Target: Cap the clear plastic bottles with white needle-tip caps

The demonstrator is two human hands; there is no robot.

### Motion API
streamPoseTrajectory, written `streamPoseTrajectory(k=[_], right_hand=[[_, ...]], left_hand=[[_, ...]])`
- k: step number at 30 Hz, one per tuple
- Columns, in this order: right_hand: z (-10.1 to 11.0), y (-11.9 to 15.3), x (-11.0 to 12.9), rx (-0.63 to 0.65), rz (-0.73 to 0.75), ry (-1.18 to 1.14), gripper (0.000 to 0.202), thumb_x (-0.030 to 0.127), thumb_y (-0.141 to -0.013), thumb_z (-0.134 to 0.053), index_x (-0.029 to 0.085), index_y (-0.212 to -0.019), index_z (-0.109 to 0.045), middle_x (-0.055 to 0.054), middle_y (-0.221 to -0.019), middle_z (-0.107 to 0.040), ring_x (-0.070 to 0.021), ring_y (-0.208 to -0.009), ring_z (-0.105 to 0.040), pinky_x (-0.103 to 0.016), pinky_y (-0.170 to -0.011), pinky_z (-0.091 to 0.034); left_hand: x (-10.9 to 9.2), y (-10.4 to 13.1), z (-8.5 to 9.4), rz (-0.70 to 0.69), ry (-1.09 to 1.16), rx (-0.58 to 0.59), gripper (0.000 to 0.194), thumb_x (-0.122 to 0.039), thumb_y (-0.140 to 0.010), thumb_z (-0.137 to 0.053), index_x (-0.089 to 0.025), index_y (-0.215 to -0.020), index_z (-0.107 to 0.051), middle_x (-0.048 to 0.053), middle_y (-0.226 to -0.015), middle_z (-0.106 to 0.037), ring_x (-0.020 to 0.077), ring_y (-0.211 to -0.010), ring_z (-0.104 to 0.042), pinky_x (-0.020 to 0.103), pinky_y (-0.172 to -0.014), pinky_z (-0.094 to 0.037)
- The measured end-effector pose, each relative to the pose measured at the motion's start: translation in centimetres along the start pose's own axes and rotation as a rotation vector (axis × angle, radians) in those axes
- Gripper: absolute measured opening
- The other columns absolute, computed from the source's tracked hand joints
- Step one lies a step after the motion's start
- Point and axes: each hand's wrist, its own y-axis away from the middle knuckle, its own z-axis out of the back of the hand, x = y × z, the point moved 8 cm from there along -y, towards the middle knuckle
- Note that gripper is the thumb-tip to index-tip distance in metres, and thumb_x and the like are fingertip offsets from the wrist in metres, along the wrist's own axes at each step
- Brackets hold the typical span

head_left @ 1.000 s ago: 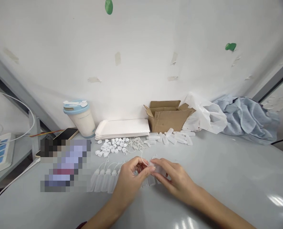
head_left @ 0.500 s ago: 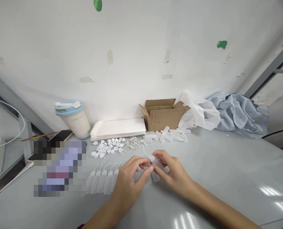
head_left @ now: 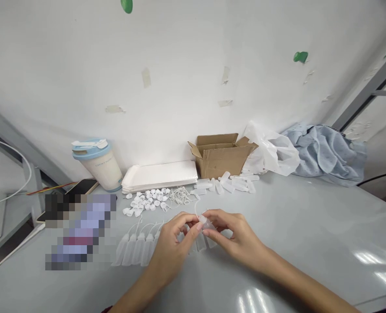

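A small translucent plastic bottle (head_left: 207, 224) is held at a tilt between my hands, its neck toward the left. My right hand (head_left: 233, 230) grips its body between thumb and fingers. At the neck, my left hand (head_left: 179, 237) is closed, thumb and fingertips pinched against it. A thin white cord loop (head_left: 197, 208) stands up from the neck. Beneath and beside my left hand lies a row of similar bottles (head_left: 130, 250) with cord loops at their necks; my hands hide part of it.
Behind my hands lie white caps (head_left: 145, 202), a heap of cord loops (head_left: 182, 195) and loose bottles (head_left: 227, 184). Farther back are white envelopes (head_left: 160, 174), an open cardboard box (head_left: 222, 161), a plastic bag (head_left: 274, 152) and blue cloth (head_left: 326, 152). A cup (head_left: 103, 167) and phone (head_left: 85, 187) stand left.
The held bottle has shifted slightly left and down, with my left fingers now pressed against its neck. My right hand has moved a little lower along with it. The view has shifted slightly.
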Motion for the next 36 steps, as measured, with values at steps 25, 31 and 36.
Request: streamPoseTrajectory(k=[25, 31, 36], right_hand=[[1.7, -1.2, -4.5, 0.139, -0.317, 0.043, 0.018, 0.029, -0.081, -0.053, 0.016, -0.074, -0.063, -0.002, -0.069, -0.063, -0.0148, -0.063, -0.054, -0.026, -0.057, -0.04], [1.2, -1.0, -4.7, 0.217, -0.333, 0.033, 0.015, 0.02, -0.077, -0.052, 0.014, -0.07, -0.063, 0.0, -0.057, -0.058, -0.0134, -0.055, -0.052, -0.024, -0.054, -0.04], [0.6, -0.8, -5.4, 0.24, -0.356, 0.022, 0.014, 0.017, -0.076, -0.05, 0.014, -0.072, -0.063, 0.0, -0.055, -0.058, -0.0135, -0.053, -0.054, -0.023, -0.05, -0.04]], left_hand=[[-2.4, -1.2, -5.2, -0.386, -0.655, 0.16, 0.03, -0.022, -0.076, -0.063, -0.015, -0.103, -0.051, 0.01, -0.103, -0.058, 0.0279, -0.1, -0.048, 0.043, -0.083, -0.045], [-2.1, -1.0, -5.7, -0.373, -0.685, 0.228, 0.025, -0.019, -0.071, -0.063, -0.017, -0.095, -0.055, 0.007, -0.096, -0.06, 0.0265, -0.096, -0.048, 0.04, -0.082, -0.046], [-1.5, -0.9, -5.6, -0.344, -0.69, 0.217, 0.024, -0.02, -0.071, -0.062, -0.017, -0.094, -0.055, 0.007, -0.096, -0.06, 0.026, -0.096, -0.047, 0.04, -0.081, -0.045]])
